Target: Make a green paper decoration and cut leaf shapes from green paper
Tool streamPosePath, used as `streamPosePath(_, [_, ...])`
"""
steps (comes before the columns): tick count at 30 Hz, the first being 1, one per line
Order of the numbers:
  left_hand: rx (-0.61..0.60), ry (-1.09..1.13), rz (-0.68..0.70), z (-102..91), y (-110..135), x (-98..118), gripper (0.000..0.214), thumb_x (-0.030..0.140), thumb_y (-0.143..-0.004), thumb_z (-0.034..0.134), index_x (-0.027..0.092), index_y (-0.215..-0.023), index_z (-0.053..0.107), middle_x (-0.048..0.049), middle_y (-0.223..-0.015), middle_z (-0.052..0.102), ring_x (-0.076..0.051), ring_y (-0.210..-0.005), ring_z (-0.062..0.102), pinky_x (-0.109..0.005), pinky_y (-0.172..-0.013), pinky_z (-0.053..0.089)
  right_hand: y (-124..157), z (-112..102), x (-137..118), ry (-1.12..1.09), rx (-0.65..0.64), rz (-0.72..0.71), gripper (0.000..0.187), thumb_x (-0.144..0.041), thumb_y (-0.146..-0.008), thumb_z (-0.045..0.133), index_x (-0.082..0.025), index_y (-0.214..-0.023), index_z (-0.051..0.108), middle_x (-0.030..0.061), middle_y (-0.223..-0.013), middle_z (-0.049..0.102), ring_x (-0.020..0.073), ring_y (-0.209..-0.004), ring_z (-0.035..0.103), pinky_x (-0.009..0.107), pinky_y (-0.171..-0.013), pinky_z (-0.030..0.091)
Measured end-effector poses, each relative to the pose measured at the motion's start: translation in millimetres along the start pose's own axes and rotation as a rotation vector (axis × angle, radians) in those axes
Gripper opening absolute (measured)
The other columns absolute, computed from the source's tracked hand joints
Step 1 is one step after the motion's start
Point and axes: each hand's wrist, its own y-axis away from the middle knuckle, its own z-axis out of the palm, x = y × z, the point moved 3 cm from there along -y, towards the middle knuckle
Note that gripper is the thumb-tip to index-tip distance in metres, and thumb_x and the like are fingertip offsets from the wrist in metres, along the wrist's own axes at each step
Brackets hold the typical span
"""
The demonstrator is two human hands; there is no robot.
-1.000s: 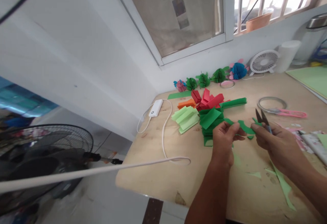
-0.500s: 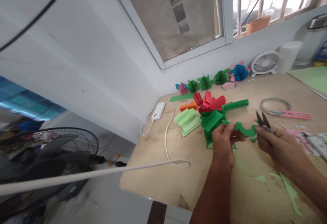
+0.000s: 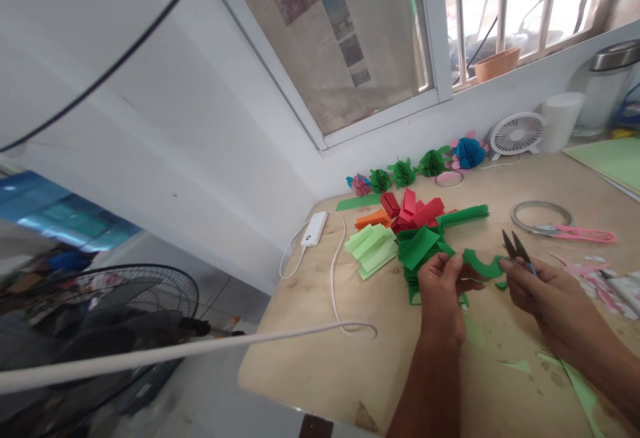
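Pinching green paper (image 3: 477, 266) in left hand (image 3: 441, 288), snips (image 3: 517, 251) in right hand (image 3: 535, 295), terracotta flowerpot (image 3: 497, 65) on sill (image 3: 545, 65)

right hand (image 3: 543, 291) hides scissor (image 3: 516, 249) handles, fan (image 3: 145, 298) blurred

Head-worn view, facing forward and down, close above left hand (image 3: 440, 298), right hand (image 3: 545, 298), wooden table (image 3: 310, 378)

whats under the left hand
Folded green paper shows past the fingers of the left hand, which pinches a green paper strip, on the wooden tabletop. Directly beneath the palm is covered, so how far the stack runs there cannot be seen.
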Motion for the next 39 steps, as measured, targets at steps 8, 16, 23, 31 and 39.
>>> streamPosePath(8, [0.040, -0.022, 0.000, -3.6, -3.8, 0.6, 0.033, 0.037, -0.058, 0.075, 0.017, -0.061, 0.049, -0.0017, -0.057, 0.060, -0.010, -0.045, 0.053, -0.022, -0.043, 0.042, -0.3, -3.1, 2.3, 0.002, -0.012, -0.002, 0.047, -0.053, -0.058, 0.078, -0.021, -0.056, 0.043, -0.0091, -0.048, 0.032, 0.0055, -0.046, 0.023, 0.023, -0.042, 0.014])
streamPosePath(16, [0.109, 0.041, 0.048, -8.2, -3.5, 4.0, 0.034, 0.044, -0.063, 0.072, 0.014, -0.067, 0.058, -0.0014, -0.060, 0.059, -0.010, -0.046, 0.054, -0.023, -0.048, 0.044, -1.2, -1.4, 5.0, 0.046, -0.015, -0.010, 0.046, -0.053, -0.056, 0.079, -0.020, -0.059, 0.047, -0.0092, -0.050, 0.032, 0.0057, -0.047, 0.023, 0.023, -0.043, 0.014])
streamPosePath(23, [0.136, 0.092, 0.054, -9.1, -7.2, 3.4, 0.031, 0.039, -0.059, 0.072, 0.014, -0.064, 0.054, -0.0020, -0.067, 0.059, -0.009, -0.051, 0.053, -0.021, -0.047, 0.041, 0.6, -0.2, 4.2, 0.064, -0.057, -0.004, 0.042, -0.050, -0.057, 0.079, -0.020, -0.062, 0.050, -0.0082, -0.052, 0.033, 0.0066, -0.048, 0.024, 0.025, -0.044, 0.014])
streamPosePath(31, [0.157, 0.117, 0.121, -8.9, -7.1, 7.1, 0.032, 0.040, -0.058, 0.074, 0.015, -0.067, 0.057, 0.0004, -0.065, 0.056, -0.009, -0.052, 0.052, -0.021, -0.047, 0.042, 1.6, -1.4, 3.9, 0.083, -0.085, -0.002, 0.042, -0.053, -0.060, 0.077, -0.021, -0.062, 0.050, -0.0081, -0.053, 0.031, 0.0064, -0.049, 0.022, 0.026, -0.045, 0.014])
streamPosePath(39, [0.153, 0.124, 0.140, -11.5, -9.0, 6.5, 0.032, 0.042, -0.061, 0.073, 0.014, -0.066, 0.057, 0.0002, -0.061, 0.056, -0.009, -0.050, 0.051, -0.021, -0.044, 0.042, 0.3, -0.9, 3.9, 0.110, -0.088, -0.002, 0.041, -0.054, -0.060, 0.076, -0.021, -0.064, 0.052, -0.0084, -0.051, 0.031, 0.0066, -0.048, 0.022, 0.027, -0.045, 0.013])
